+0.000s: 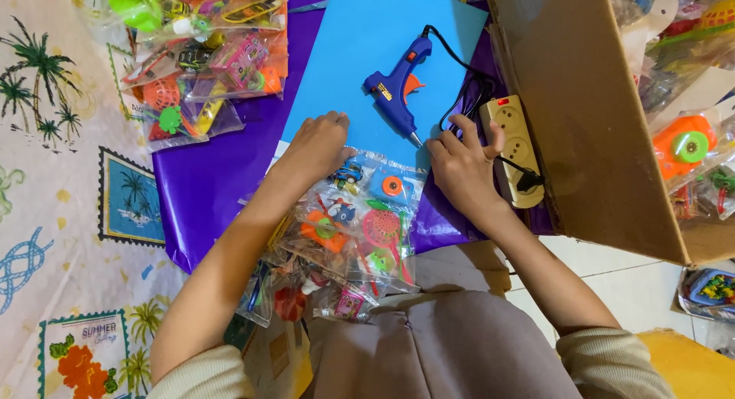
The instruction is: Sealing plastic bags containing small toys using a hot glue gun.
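Observation:
My left hand (318, 145) lies with curled fingers on the upper left corner of a clear plastic packet of small toys (366, 207), at the lower edge of a light blue sheet (360, 54). My right hand (459, 165) rests at the packet's upper right corner, fingers bent, just below the nozzle of a blue glue gun (398, 81) that lies on the sheet. Several more toy packets (321, 284) are piled on my lap under the top one. Whether the fingers pinch the plastic is not clear.
A purple sheet (207, 177) lies under the blue one. A cream power strip (514, 142) with a black plug sits beside my right hand, against a cardboard box (589, 116). More toy packets (207, 54) lie at the upper left and at the right (689, 146). A patterned mat (53, 215) covers the left.

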